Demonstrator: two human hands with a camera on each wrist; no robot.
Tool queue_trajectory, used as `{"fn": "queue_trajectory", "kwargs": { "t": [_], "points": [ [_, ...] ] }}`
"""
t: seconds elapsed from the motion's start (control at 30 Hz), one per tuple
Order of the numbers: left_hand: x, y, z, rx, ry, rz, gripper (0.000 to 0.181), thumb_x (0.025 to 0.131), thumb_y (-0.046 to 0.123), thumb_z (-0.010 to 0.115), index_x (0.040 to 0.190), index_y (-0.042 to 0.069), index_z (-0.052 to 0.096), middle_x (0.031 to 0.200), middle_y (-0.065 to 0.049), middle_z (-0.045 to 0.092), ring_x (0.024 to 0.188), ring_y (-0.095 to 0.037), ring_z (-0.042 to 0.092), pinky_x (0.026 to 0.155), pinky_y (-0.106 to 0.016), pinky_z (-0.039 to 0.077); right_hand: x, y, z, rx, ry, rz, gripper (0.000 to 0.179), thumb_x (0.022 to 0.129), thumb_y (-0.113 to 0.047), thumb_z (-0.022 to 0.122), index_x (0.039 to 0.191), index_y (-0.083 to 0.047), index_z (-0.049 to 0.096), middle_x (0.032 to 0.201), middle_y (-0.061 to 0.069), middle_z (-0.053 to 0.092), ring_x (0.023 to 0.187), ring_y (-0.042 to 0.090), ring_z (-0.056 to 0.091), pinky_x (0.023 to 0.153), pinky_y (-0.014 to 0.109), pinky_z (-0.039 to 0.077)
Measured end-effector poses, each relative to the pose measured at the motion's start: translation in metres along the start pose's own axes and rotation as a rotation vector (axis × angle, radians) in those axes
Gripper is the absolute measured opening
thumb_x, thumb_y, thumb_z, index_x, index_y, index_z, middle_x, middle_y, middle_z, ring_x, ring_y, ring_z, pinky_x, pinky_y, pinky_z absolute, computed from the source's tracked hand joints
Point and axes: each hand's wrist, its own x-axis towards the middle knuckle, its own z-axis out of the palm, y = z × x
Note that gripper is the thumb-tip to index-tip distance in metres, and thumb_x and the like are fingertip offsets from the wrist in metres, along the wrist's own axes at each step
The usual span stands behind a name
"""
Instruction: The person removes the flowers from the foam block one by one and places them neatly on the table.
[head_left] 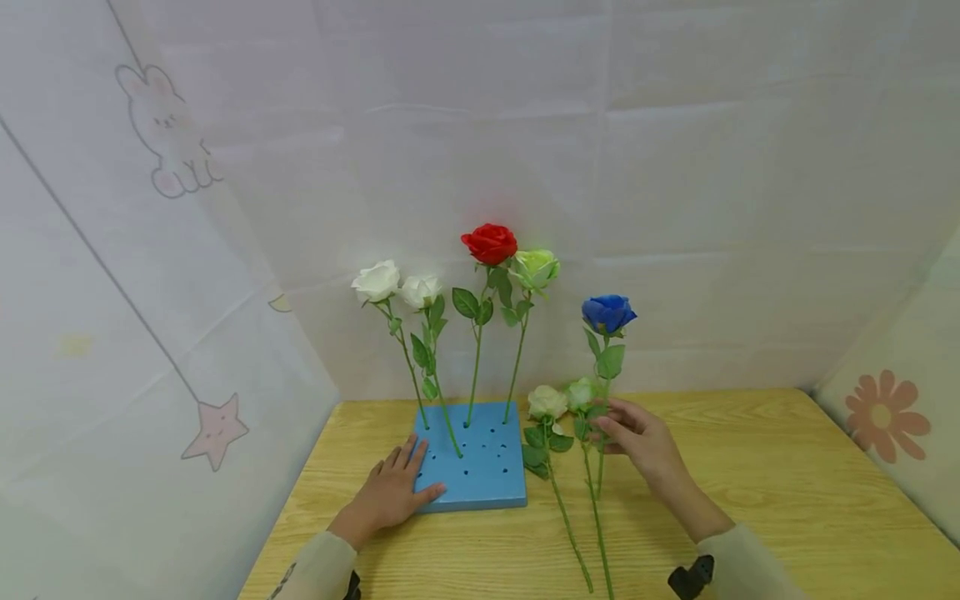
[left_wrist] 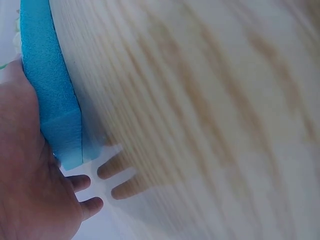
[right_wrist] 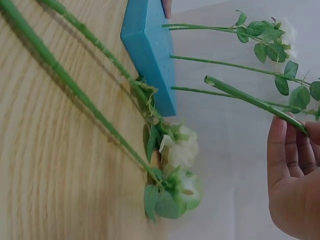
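Held right of the foam block, its stem pinched by the fingers of the right hand, the blue rose is best lowered stem-end first, the block steadied under the spread fingers of the left hand. Two white roses, one red rose and one green rose are planted; one cream rose and one pale green rose are laid down.

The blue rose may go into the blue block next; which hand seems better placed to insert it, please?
Probably the right hand: it holds the blue rose by its stem, while the left hand rests at the left edge of the blue block.
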Motion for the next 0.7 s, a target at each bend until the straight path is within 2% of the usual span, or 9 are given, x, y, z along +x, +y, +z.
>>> {"fn": "queue_trajectory", "kwargs": {
  "t": [0.17,0.37,0.5,0.7],
  "points": [
    [-0.002,-0.001,0.000,-0.011,0.011,0.016,0.096,0.095,0.074,0.043,0.164,0.011,0.020,0.169,-0.017,0.011,0.148,-0.049,0.026,0.109,-0.072,0.027,-0.003,0.006,-0.011,-0.023,0.010,0.025,0.062,0.097,-0.029,0.071,0.148,-0.001,0.049,0.121,0.015,0.062,0.098,0.019,0.069,0.082,0.038,0.060],
    [-0.003,-0.003,0.000,-0.011,0.011,0.013,0.095,0.096,0.075,0.042,0.164,0.012,0.019,0.169,-0.016,0.011,0.148,-0.048,0.026,0.109,-0.072,0.027,-0.005,0.013,-0.024,-0.041,0.000,0.030,0.062,0.097,-0.032,0.070,0.149,-0.004,0.049,0.123,0.018,0.062,0.097,0.022,0.072,0.083,0.038,0.060],
    [-0.003,-0.002,0.000,-0.009,0.010,0.011,0.096,0.095,0.076,0.041,0.164,0.014,0.018,0.170,-0.015,0.009,0.149,-0.048,0.024,0.110,-0.072,0.025,-0.006,0.018,-0.033,-0.052,-0.001,0.033,0.062,0.097,-0.032,0.071,0.148,-0.005,0.050,0.121,0.018,0.062,0.094,0.018,0.071,0.082,0.040,0.060],
    [-0.001,-0.001,-0.003,-0.015,0.011,0.020,0.096,0.095,0.077,0.040,0.164,0.014,0.018,0.170,-0.015,0.009,0.150,-0.047,0.023,0.112,-0.071,0.024,-0.008,0.024,-0.046,-0.056,0.000,0.064,0.064,0.097,-0.031,0.071,0.150,-0.003,0.048,0.118,0.014,0.064,0.094,0.017,0.071,0.080,0.036,0.060]
  ]
}}
